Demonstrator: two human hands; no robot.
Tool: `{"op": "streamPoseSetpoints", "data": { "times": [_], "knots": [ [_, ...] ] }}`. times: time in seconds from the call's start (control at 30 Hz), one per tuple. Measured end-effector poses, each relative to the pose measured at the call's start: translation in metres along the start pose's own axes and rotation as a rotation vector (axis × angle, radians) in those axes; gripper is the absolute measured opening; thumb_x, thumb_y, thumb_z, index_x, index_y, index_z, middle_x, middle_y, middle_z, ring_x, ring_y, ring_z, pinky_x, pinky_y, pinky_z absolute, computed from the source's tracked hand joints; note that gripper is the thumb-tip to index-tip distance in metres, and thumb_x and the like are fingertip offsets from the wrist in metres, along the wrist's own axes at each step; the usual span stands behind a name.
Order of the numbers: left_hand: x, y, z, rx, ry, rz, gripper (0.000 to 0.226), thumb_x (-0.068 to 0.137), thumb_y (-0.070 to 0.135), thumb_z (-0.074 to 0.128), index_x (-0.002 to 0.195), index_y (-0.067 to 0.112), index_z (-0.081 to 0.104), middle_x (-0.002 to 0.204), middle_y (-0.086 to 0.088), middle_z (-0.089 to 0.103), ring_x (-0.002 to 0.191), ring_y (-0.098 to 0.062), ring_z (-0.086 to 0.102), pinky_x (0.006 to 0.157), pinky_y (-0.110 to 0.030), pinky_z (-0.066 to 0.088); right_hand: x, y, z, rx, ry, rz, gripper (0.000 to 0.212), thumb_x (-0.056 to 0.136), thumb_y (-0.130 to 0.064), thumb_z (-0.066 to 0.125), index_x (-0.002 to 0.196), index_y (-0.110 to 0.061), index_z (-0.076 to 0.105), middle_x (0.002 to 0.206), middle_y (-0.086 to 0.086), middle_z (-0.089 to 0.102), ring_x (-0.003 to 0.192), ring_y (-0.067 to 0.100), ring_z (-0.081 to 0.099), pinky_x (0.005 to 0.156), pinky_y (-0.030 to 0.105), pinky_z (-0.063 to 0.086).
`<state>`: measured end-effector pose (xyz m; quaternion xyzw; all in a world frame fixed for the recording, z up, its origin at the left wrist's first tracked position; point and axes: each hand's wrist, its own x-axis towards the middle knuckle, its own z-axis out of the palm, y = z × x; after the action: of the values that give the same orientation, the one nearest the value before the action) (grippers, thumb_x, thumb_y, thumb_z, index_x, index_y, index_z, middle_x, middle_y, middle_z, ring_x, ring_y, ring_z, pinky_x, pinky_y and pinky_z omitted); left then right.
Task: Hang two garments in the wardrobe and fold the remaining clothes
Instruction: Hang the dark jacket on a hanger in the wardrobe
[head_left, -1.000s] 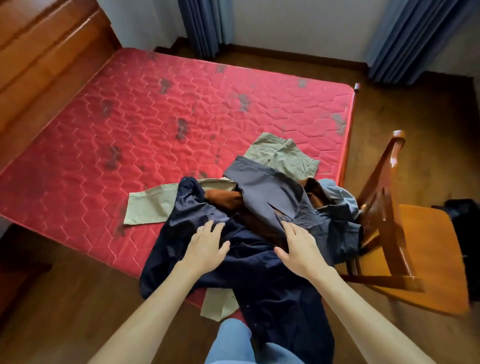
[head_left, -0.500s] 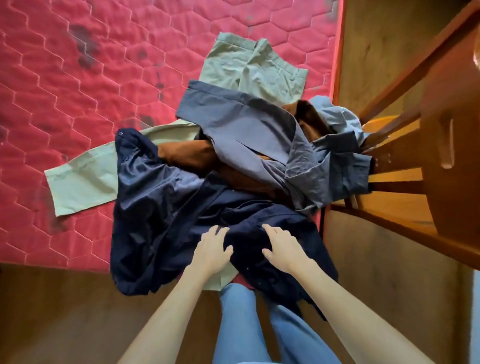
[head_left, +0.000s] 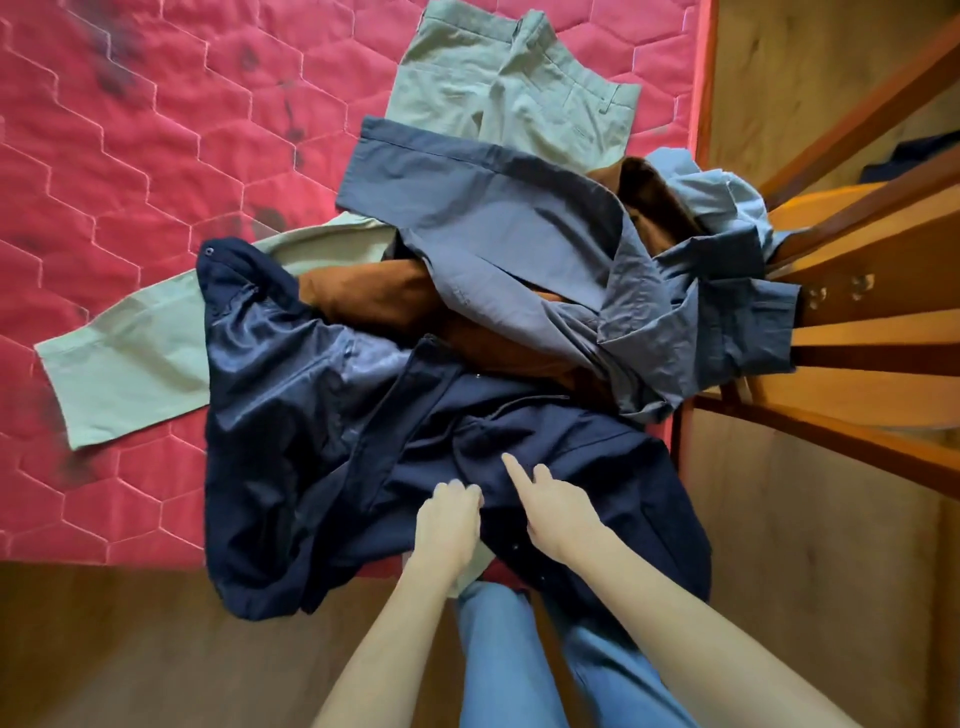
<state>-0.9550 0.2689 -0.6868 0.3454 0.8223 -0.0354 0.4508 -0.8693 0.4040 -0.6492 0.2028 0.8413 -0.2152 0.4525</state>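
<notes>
My left hand (head_left: 448, 519) sits low in the centre of the frame, fingers curled into the cloth of the navy jacket (head_left: 322, 452), pinching a fold of it; my right hand (head_left: 558, 512) lies just beside it on the same jacket, forefinger stretched out, the other fingers bent under, and I cannot tell whether they grip anything. The jacket spills over the near edge of the red mattress (head_left: 130, 171); its lower hem hides behind my forearms. Above it, mid-frame, a brown garment (head_left: 374, 296) is mostly buried under grey-blue trousers (head_left: 498, 228); pale green trousers (head_left: 498, 88) are cut off by the top edge; a wooden chair (head_left: 857, 322) fills the right side, only partly seen.
</notes>
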Motion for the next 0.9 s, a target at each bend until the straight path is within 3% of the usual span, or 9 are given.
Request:
{"op": "streamPoseSetpoints", "data": {
  "times": [0.13,0.33,0.43,0.5,0.63,0.7,0.77,0.83,0.9],
  "knots": [
    [0.005,-0.032,-0.011,-0.098,0.380,-0.081,0.039,0.086,0.021,0.069,0.122,0.009,0.061,0.118,-0.014,0.058,0.104,-0.035,0.057,0.081,-0.044,0.051,0.010,0.005,-0.014,0.099,-0.019,0.064,0.083,0.092,-0.023,0.062,0.156,-0.006,0.010,0.127,0.018,0.060,0.114,0.039,0.059,0.085,0.039,0.046],
    [-0.014,-0.057,-0.050,-0.184,0.364,-0.149,0.065,0.091,0.038,0.064,0.144,0.007,0.045,0.153,-0.024,0.035,0.142,-0.039,0.031,0.114,-0.049,0.030,-0.025,0.002,-0.046,0.296,0.187,0.033,0.051,0.088,-0.043,0.064,0.134,-0.023,0.055,0.121,0.005,0.069,0.116,0.030,0.060,0.087,0.037,0.046],
    [-0.032,-0.057,-0.075,-0.312,0.289,-0.235,0.073,0.096,0.047,0.054,0.155,0.012,0.029,0.162,-0.018,0.021,0.149,-0.034,0.020,0.119,-0.045,0.022,-0.063,-0.001,-0.064,0.396,0.297,-0.071,0.025,0.085,-0.036,0.061,0.107,-0.027,0.068,0.102,-0.001,0.074,0.100,0.028,0.065,0.077,0.038,0.049],
    [-0.044,-0.056,-0.092,-0.410,0.219,-0.227,0.075,0.097,0.053,0.047,0.157,0.015,0.024,0.162,-0.012,0.027,0.148,-0.030,0.026,0.119,-0.044,0.027,-0.095,-0.002,-0.074,0.509,0.346,-0.127,0.019,0.082,-0.035,0.059,0.096,-0.024,0.067,0.088,-0.003,0.073,0.085,0.025,0.066,0.071,0.041,0.050],
    [-0.066,-0.043,-0.126,-0.634,0.093,-0.281,0.073,0.092,0.050,0.058,0.149,0.010,0.037,0.142,-0.011,0.055,0.130,-0.030,0.052,0.107,-0.038,0.042,-0.156,-0.001,-0.102,0.718,0.429,-0.279,0.011,0.085,-0.026,0.059,0.086,-0.020,0.069,0.073,-0.005,0.069,0.068,0.015,0.062,0.065,0.041,0.050],
    [-0.078,-0.033,-0.146,-0.710,0.080,-0.274,0.045,0.087,0.046,0.065,0.111,0.008,0.065,0.107,-0.006,0.069,0.095,-0.022,0.064,0.088,-0.033,0.049,-0.182,0.004,-0.119,0.765,0.482,-0.307,0.010,0.086,-0.016,0.062,0.085,-0.021,0.071,0.072,-0.007,0.069,0.067,0.008,0.061,0.064,0.035,0.049],
    [-0.099,-0.013,-0.176,-0.837,0.133,-0.211,0.028,0.089,0.034,0.067,0.074,0.011,0.062,0.071,0.001,0.062,0.064,-0.013,0.055,0.067,-0.027,0.043,-0.202,0.013,-0.133,0.798,0.532,-0.303,0.010,0.087,-0.016,0.063,0.084,-0.021,0.071,0.073,-0.006,0.070,0.068,0.011,0.061,0.065,0.035,0.050],
    [-0.121,0.008,-0.208,-0.939,0.178,-0.166,0.031,0.093,0.018,0.064,0.063,0.012,0.061,0.057,0.008,0.062,0.054,-0.005,0.055,0.055,-0.019,0.041,-0.218,0.022,-0.146,0.828,0.604,-0.279,0.006,0.087,-0.023,0.066,0.085,-0.022,0.071,0.076,-0.003,0.071,0.074,0.021,0.066,0.068,0.043,0.054],
    [-0.138,0.025,-0.239,-0.981,0.214,-0.087,0.027,0.094,0.015,0.062,0.069,0.007,0.067,0.064,0.006,0.067,0.064,-0.009,0.062,0.060,-0.021,0.045,-0.234,0.030,-0.161,0.854,0.668,-0.282,0.008,0.087,-0.021,0.071,0.092,-0.027,0.073,0.083,-0.008,0.073,0.079,0.012,0.069,0.073,0.040,0.057]
  ]
}}
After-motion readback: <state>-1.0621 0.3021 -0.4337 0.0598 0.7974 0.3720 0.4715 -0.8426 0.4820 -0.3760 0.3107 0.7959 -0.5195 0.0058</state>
